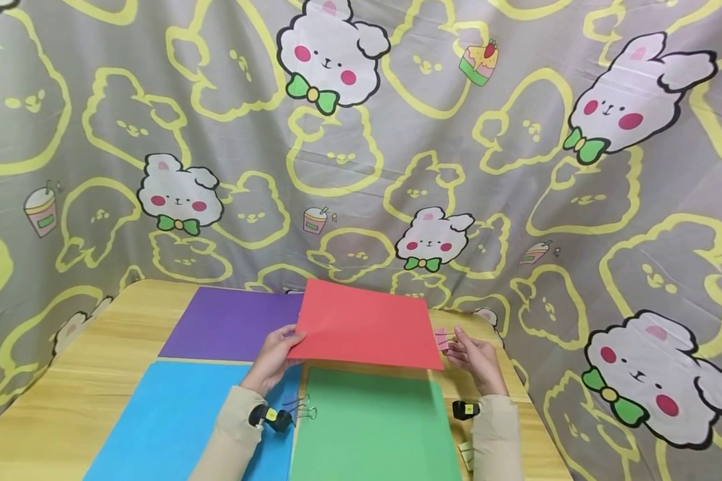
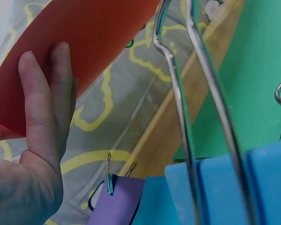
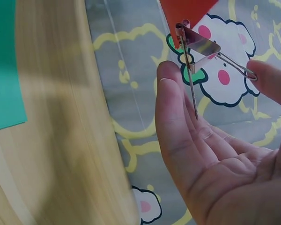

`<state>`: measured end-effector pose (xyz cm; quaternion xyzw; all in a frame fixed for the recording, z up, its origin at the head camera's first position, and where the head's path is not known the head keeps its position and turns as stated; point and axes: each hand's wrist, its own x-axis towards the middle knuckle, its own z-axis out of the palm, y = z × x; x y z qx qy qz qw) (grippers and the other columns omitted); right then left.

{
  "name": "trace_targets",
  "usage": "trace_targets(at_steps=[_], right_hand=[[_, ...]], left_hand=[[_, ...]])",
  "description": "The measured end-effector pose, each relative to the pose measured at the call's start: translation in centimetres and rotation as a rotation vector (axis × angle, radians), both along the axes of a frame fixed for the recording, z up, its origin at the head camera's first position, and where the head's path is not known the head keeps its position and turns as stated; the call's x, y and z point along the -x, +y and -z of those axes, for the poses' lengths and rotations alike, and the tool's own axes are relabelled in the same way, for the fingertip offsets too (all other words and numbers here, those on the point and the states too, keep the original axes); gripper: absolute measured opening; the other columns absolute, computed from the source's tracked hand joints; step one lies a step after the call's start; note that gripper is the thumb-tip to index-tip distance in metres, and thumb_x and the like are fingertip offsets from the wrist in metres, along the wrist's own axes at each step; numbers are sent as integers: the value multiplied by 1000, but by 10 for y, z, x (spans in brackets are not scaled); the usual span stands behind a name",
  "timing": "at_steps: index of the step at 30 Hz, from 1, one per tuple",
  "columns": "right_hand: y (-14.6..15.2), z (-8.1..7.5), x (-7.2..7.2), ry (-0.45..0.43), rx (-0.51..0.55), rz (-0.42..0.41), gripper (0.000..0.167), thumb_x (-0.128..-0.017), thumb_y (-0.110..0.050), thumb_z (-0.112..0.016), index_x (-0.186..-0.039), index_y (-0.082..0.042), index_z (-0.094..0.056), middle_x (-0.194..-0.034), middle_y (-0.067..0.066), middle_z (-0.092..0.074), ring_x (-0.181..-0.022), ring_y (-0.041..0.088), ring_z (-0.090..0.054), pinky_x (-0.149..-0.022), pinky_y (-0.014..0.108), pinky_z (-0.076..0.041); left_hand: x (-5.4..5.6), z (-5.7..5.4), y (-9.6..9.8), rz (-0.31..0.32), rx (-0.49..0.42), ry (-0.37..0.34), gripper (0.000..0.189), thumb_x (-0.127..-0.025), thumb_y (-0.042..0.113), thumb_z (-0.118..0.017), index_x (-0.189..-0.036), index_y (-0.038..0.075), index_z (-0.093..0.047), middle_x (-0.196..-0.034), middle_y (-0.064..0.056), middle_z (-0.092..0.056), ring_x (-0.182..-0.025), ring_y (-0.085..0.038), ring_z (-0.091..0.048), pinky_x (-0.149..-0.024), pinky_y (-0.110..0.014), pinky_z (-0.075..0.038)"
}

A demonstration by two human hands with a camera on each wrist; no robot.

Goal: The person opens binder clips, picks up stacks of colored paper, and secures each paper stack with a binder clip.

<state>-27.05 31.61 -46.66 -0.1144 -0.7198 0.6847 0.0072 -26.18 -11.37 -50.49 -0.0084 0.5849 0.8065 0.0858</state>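
Observation:
A red sheet (image 1: 367, 327) is held up above the table, slightly tilted. My left hand (image 1: 277, 354) pinches its left edge, with the thumb on the upper face and two straight fingers (image 2: 37, 103) behind it in the left wrist view. At the sheet's right edge, my right hand (image 1: 475, 357) holds a pink binder clip (image 1: 442, 339). The thumb is on one wire handle and the fingers are against the other. In the right wrist view, the clip (image 3: 201, 43) overlaps the red sheet's corner (image 3: 182, 16).
Purple (image 1: 234, 324), blue (image 1: 174, 414) and green (image 1: 373, 427) sheets lie on the wooden table (image 1: 54, 414). A blue binder clip (image 2: 225, 183) sits by the green sheet; a pale yellow clip (image 1: 466, 455) lies near the right sleeve. A patterned curtain (image 1: 361, 147) hangs behind.

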Motion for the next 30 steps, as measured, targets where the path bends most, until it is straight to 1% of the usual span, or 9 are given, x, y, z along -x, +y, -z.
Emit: trace_targets(at_steps=[3, 7, 12, 19, 25, 30], right_hand=[[-1, 0, -1, 5, 11, 17, 70, -99, -49, -66, -130, 13, -54, -88, -1, -72, -77, 8, -74, -80, 25, -63], [-2, 1, 0, 21, 24, 38, 71, -99, -49, -67, -129, 14, -55, -85, -2, -72, -76, 8, -73, -77, 23, -63], [-2, 2, 1, 28, 32, 54, 70, -99, -47, -67, -129, 15, -55, -82, -3, -72, -74, 7, -73, -76, 22, -63], [-6, 1, 2, 51, 56, 68, 68, -99, -44, -68, -128, 16, -57, -81, -3, -74, -75, 9, -76, -77, 23, -63], [-8, 0, 3, 51, 94, 76, 59, -102, -39, -66, -125, 15, -58, -77, -2, -74, -74, 9, -76, -76, 23, -63], [-8, 1, 3, 51, 103, 84, 61, -101, -41, -67, -126, 14, -58, -76, -3, -74, -74, 9, -76, -76, 24, -63]], left_hand=[[-1, -2, 1, 6, 1, 1, 57, -108, 16, -54, -155, -7, -32, -98, 3, -73, -82, -5, -74, -72, -22, -61], [0, -1, 0, -1, 3, 3, 56, -108, 16, -54, -154, -7, -33, -99, 3, -72, -83, -5, -74, -73, -22, -61], [0, -1, -1, 13, 7, 9, 57, -108, 16, -54, -154, -8, -32, -98, 4, -72, -83, -5, -74, -73, -22, -61], [3, -1, -6, 0, 4, -11, 51, -108, 17, -54, -151, -6, -37, -94, 6, -73, -80, -5, -74, -70, -21, -59], [2, -4, -9, 14, -2, -7, 58, -109, 19, -54, -155, -6, -29, -97, 6, -72, -82, -3, -74, -70, -19, -59], [1, -4, -10, 11, 0, -11, 56, -109, 19, -53, -155, -5, -31, -97, 6, -72, -82, -4, -74, -71, -20, -59]])
